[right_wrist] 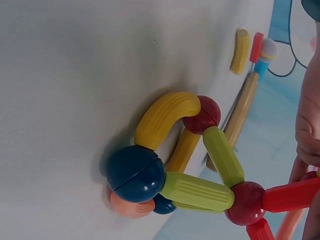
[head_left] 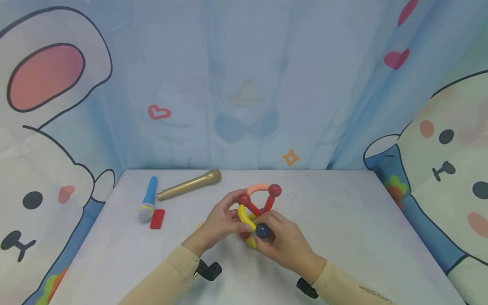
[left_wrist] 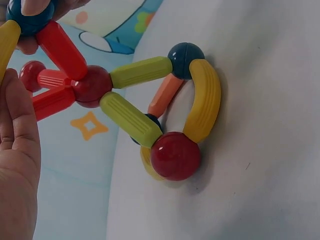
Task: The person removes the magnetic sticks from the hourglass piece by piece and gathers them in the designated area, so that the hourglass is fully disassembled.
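Soft, even light fills every picture, small gray shadows sit on the desk [head_left: 343, 220] under the fingers [head_left: 232, 199], and only those close fingers look blurry.

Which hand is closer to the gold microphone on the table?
Left. The left hand holds the toy just right of and nearer than the gold microphone; the right hand is farther right, across the toy.

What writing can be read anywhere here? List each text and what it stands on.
Small dark lettering on the right sleeve: too small and blurred to read.
The magnetic toy structure, blue microphone, gold microphone, red block and cartoon curtain: no words, numbers or brand marks visible, only drawn hearts, a star and animal faces.
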Demonstrator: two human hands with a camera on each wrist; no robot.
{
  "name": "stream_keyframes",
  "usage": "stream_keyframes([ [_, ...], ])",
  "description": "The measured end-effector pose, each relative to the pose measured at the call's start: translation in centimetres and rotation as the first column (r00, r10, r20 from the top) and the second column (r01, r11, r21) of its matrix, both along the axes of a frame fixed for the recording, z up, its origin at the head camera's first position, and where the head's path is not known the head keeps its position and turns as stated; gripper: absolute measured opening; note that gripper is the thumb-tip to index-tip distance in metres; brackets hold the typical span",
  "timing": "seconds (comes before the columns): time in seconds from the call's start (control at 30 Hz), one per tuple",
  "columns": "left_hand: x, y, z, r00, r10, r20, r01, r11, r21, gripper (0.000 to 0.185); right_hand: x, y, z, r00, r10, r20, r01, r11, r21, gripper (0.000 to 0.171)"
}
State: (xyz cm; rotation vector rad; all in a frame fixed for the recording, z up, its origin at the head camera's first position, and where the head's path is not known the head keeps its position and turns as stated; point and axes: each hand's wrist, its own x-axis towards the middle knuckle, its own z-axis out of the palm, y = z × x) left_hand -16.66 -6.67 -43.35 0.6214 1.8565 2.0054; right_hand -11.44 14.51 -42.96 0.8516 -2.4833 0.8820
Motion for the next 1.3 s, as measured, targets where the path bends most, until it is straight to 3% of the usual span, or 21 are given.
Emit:
stream_keyframes([
  [0.77,-0.37,-0.17,0.02,0.999,-0.025,0.037,0.024,0.999,0.029,0.078,-0.25,-0.19,-0.66,0.997,0.001,-0.075,-0.004,0.999,-0.036,0.032],
  [1.3,-0.43,-0.23,-0.2,0.999,-0.027,0.027,0.026,0.999,0.036,0.079,-0.41,-0.17,-0.85,0.997,-0.028,-0.071,0.027,1.0,-0.006,0.035],
])
